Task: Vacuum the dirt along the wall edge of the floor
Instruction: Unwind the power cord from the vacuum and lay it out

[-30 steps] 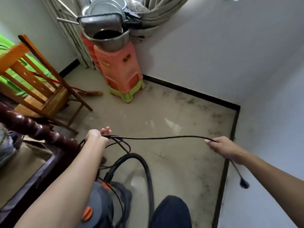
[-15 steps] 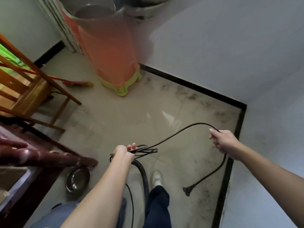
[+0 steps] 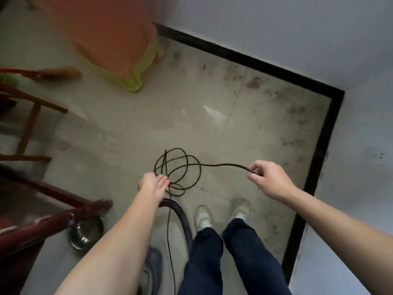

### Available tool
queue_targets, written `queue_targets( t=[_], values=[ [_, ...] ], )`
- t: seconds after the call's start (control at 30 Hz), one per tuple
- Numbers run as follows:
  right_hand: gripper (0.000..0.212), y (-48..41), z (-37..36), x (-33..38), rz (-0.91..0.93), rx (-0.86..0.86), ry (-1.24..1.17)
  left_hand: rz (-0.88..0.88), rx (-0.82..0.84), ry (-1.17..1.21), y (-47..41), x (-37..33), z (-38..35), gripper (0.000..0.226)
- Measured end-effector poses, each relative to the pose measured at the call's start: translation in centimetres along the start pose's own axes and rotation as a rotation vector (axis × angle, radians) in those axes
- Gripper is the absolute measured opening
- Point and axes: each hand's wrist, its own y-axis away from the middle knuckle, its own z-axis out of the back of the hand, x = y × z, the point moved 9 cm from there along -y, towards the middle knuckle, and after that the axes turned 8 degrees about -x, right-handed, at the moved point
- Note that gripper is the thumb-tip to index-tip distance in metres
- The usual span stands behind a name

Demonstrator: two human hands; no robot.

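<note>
A thin black power cord [image 3: 187, 167] hangs in several loose loops in front of me. My left hand [image 3: 154, 184] holds the bunch of loops at its lower left. My right hand [image 3: 266, 177] pinches the cord's free stretch between thumb and fingers. The thick black vacuum hose [image 3: 180, 216] curves down under my left forearm to the grey vacuum body [image 3: 154, 265], mostly hidden by my arm. Dark dirt patches [image 3: 295, 116] speckle the floor along the black skirting [image 3: 251, 58] at both walls and in the corner.
A stack of orange and green plastic stools [image 3: 119, 41] stands at the back wall. A wooden chair [image 3: 27, 124] and a broom [image 3: 53, 72] are at left. A dark wooden rail [image 3: 49, 222] and a steel bowl [image 3: 85, 233] lie at lower left. My feet [image 3: 221, 213] stand mid-floor.
My head has tilted further down. The cord has gathered into more loops at my left hand. My right hand moved inward along the cord, and the plug end has dropped out of sight.
</note>
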Motion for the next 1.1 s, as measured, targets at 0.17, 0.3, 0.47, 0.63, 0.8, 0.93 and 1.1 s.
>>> queue_targets(
  t=[0.17, 0.3, 0.47, 0.63, 0.8, 0.93, 1.1],
  values=[
    [0.018, -2.7, 2.1, 1.8, 0.111, -0.027, 0.002, -0.373, 0.035, -0.474, 3.7, -1.7, -6.7, 0.020],
    [0.018, -4.9, 5.7, 1.8, 0.101, -0.050, -0.168, -0.626, 0.165, -0.798, 7.8, -2.0, -14.9, 0.024],
    [0.020, -8.2, 11.9, 1.3, 0.130, -0.089, -0.413, -0.849, 0.455, -1.168, 14.1, -0.4, -26.0, 0.025],
    [0.027, -12.0, 17.6, -2.9, 0.001, -0.219, -0.483, -0.855, 0.614, -1.455, 18.4, 2.5, -32.9, 0.069],
    [0.023, -14.3, 21.1, -12.6, -0.349, -0.388, 0.010, -1.028, 0.559, -1.376, 21.9, -1.7, -39.1, 0.060],
    [0.030, -14.5, 20.2, -19.8, -0.793, -0.374, -0.431, -1.209, 0.602, -1.541, 24.1, -5.0, -43.8, 0.054],
    [0.041, -16.3, 19.3, -20.5, -1.165, -0.728, -1.808, -1.329, 0.601, -1.781, 22.9, -5.7, -49.3, 0.053]
  ],
)
